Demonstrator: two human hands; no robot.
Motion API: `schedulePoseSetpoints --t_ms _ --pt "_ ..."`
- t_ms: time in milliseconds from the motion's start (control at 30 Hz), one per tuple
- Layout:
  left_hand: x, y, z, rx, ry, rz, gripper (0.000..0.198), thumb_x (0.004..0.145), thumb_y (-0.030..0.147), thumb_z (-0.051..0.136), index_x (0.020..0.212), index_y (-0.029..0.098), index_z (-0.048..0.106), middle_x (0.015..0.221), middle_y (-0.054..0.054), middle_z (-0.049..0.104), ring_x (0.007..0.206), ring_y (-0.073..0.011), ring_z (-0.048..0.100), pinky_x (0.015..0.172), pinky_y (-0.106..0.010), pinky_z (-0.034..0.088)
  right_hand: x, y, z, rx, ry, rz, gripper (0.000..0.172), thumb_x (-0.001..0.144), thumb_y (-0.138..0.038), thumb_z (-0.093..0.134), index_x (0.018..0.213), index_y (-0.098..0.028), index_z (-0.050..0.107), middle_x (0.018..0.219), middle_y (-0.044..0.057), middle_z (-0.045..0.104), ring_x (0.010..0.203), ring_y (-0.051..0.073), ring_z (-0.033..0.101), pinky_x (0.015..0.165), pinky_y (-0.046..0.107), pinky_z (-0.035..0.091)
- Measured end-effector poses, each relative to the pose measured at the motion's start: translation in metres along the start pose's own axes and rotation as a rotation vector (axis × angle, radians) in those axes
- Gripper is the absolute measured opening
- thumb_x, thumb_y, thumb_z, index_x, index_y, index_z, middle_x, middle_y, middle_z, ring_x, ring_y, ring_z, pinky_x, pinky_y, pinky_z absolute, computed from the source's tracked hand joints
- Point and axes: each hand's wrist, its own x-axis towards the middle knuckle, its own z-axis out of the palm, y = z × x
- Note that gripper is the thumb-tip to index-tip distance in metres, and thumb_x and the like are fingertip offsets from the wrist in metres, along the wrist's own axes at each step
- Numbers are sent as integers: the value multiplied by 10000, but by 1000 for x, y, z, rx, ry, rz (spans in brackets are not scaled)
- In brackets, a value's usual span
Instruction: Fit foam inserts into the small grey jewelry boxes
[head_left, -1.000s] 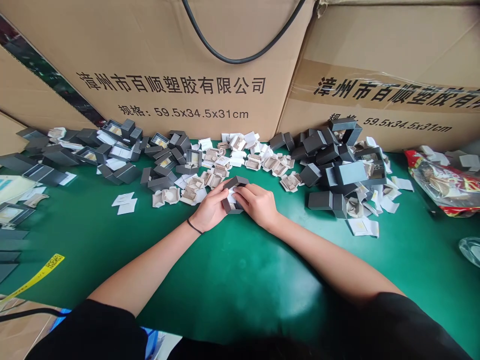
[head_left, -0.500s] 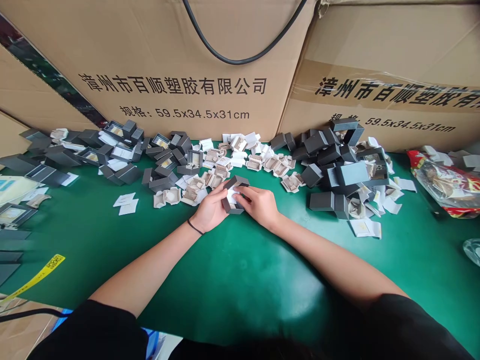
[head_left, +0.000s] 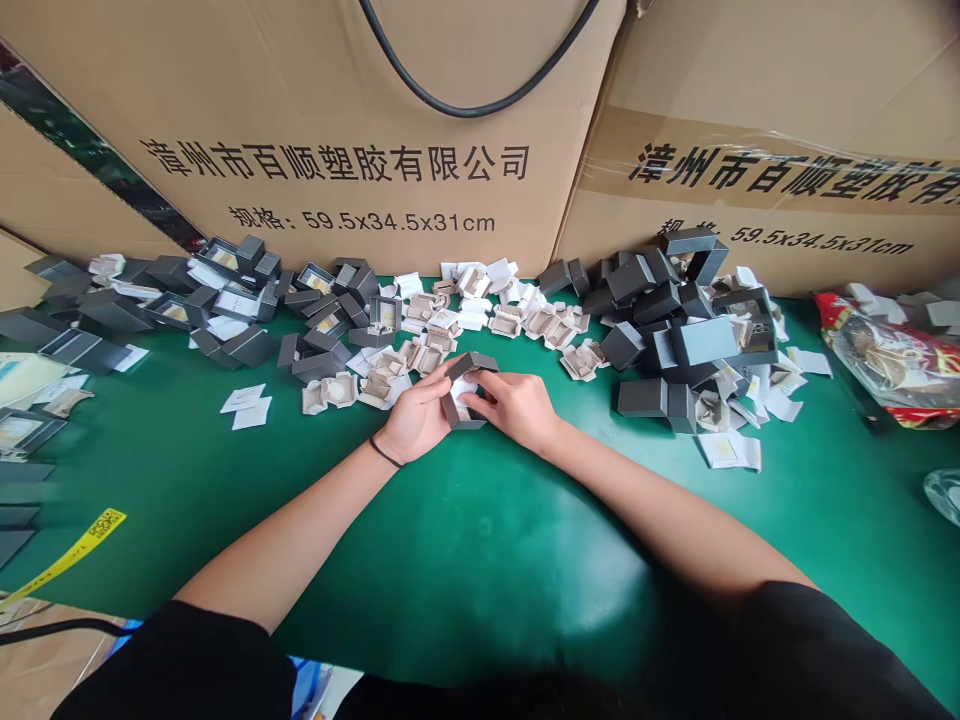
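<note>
In the head view, my left hand (head_left: 418, 420) is wrapped round the left side of a small dark grey box (head_left: 470, 424), which is tilted open above the green table. Inside the box lies a white paper piece (head_left: 460, 390). My right hand (head_left: 521, 410) comes in from the right, its thumb and fingers closed at the white paper within the box; the fingertips are partly hidden. Just beyond my hands lie several crumpled beige and white card inserts (head_left: 386, 375).
Open dark grey boxes (head_left: 255, 345) pile up at the left, more dark boxes (head_left: 652, 285) at the right. White slips (head_left: 251, 410) lie left of my hands. Large cartons (head_left: 337, 100) wall off the back. A red snack bag (head_left: 892, 360) and a yellow strip (head_left: 71, 550) flank the table.
The view has shifted slightly. My left hand still holds the box, and my right thumb and fingers have moved a little at the white paper inside it.
</note>
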Motion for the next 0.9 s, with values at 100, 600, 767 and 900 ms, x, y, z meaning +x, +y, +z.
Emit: schedulePoseSetpoints --t_ms 100,600,767,900 --pt "-1 0 1 34 -16 10 421 855 205 481 1274 218 518 1163 -50 622 1089 -204 551 873 -313 447 0 -4 -1 -63 -10 1 239 883 -422 508 927 -208 605 695 17 681 609 146 605 487 246 225" --pt "1 0 -4 23 11 82 333 858 214 486 1175 202 589 1141 -56 632 1029 -192 577 853 -302 452 -1 1 -3 2 62 -136 343 959 -385 345 973 -218 644 765 33 676 710 130 608 553 236 307" --pt "-2 1 -1 53 -53 78 361 854 224 491 1205 206 570 1137 -70 628 904 -182 601 730 -275 461 -3 -2 1 -33 41 -206 285 933 -325 408 821 -225 650 662 2 642 558 100 544 491 249 219" --pt "-4 1 1 62 -72 77 354 855 225 493 1201 206 568 1112 -70 624 861 -166 594 717 -264 460 -2 -7 -2 -104 -11 -214 255 914 -274 432 759 -213 626 649 0 647 518 89 514 476 260 156"
